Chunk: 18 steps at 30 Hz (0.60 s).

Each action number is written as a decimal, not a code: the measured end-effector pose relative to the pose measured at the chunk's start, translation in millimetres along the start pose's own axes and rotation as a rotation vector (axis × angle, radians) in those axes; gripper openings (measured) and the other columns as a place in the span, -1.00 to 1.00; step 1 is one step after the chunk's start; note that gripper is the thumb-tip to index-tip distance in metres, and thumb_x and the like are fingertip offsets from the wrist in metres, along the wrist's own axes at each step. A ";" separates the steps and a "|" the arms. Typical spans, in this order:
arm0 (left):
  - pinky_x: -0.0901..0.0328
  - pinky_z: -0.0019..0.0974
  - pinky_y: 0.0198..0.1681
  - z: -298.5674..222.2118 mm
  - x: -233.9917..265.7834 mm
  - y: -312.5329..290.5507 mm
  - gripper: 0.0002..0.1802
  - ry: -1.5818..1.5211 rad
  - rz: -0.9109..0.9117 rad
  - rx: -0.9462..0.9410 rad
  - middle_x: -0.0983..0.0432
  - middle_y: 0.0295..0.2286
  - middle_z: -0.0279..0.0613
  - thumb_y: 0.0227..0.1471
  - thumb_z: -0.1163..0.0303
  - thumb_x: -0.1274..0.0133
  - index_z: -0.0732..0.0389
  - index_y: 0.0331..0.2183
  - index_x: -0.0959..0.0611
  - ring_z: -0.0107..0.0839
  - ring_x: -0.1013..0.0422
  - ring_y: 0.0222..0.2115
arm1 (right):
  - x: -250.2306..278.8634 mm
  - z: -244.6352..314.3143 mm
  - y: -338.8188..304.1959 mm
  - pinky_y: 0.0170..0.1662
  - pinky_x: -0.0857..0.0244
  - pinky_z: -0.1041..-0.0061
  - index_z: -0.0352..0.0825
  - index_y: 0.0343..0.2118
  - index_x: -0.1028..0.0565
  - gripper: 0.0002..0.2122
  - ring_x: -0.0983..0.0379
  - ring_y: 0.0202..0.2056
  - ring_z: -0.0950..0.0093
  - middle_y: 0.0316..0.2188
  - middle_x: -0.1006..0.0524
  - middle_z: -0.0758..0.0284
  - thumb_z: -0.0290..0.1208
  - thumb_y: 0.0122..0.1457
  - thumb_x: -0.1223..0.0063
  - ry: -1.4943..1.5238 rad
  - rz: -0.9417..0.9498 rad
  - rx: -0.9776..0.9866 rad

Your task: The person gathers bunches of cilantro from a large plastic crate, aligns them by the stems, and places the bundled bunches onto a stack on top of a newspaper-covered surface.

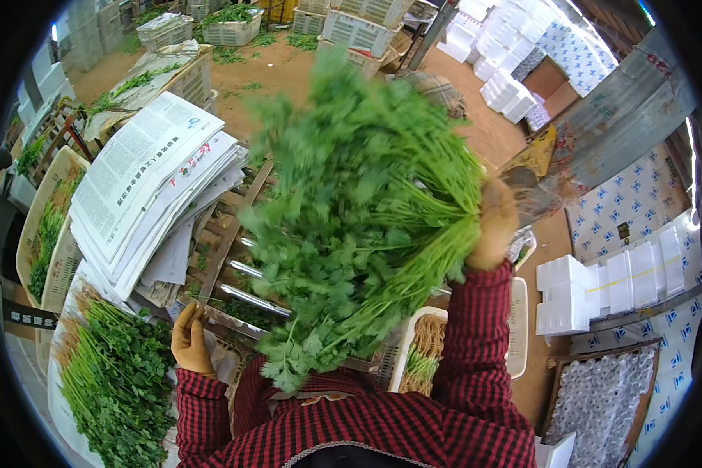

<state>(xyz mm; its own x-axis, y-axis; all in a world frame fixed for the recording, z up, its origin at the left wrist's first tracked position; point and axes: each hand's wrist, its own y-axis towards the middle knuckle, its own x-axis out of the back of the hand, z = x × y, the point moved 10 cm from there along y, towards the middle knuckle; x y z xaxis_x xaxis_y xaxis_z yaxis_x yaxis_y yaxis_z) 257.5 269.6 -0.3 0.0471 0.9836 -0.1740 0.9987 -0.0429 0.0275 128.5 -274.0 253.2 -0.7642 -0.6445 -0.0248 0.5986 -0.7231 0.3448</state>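
Note:
My right hand, in a tan glove, is wrapped round the stem end of a large bunch of cilantro. The leaves fan out to the left over a slatted metal-and-wood rack and hide much of it; their far edge is blurred by motion. Lower left of the bunch, my left hand is gloved too, its fingers curled in with nothing visible in them. Beside it lies a pile of cilantro, roots toward the far left. A thick stack of newspapers rests beyond that hand.
A white crate with rooty stems stands close to my right forearm. At far left is a cream crate of greens. White foam boxes and a tray of clear rolled plastic lie right. A metal post slants in at upper right.

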 end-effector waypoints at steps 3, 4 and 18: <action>-0.45 -0.20 0.08 38.0 -19.3 -12.5 -0.66 -0.087 0.046 0.126 -0.59 -0.06 0.01 0.32 0.56 0.06 0.42 0.08 -0.55 -0.24 -0.55 -0.07 | -33.6 -44.4 11.7 -0.12 -0.47 0.22 -0.28 -0.04 -0.58 -0.76 -0.59 -0.18 0.01 -0.25 -0.60 -0.07 -0.36 0.28 -0.09 -0.982 0.206 0.156; -0.46 -0.20 0.07 28.1 -24.0 -17.4 -0.67 0.013 0.030 0.087 -0.59 -0.08 0.02 0.31 0.57 0.06 0.43 0.07 -0.56 -0.25 -0.55 -0.07 | -38.2 -29.5 17.8 -0.14 -0.48 0.26 -0.30 -0.05 -0.58 -0.76 -0.61 -0.23 0.09 -0.28 -0.62 -0.03 -0.34 0.29 -0.12 -0.900 0.153 0.172; -0.41 -0.27 0.08 -37.2 -61.2 -37.7 -0.71 0.073 0.082 -0.047 -0.64 -0.12 -0.02 0.30 0.60 0.04 0.39 0.02 -0.61 -0.30 -0.57 -0.08 | -35.8 -15.4 33.0 -0.44 -0.25 0.69 -0.41 -0.24 -0.56 -0.84 -0.35 -0.51 0.73 -0.49 -0.54 0.49 -0.42 0.40 -0.05 -0.463 0.068 0.174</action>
<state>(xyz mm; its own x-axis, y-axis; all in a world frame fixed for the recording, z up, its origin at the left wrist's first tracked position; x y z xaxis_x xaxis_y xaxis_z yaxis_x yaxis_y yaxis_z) 216.2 217.5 46.0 0.1255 0.9874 -0.0969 0.9895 -0.1174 0.0848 179.3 -278.6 251.0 -0.7752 -0.4816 0.4089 0.6316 -0.6058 0.4838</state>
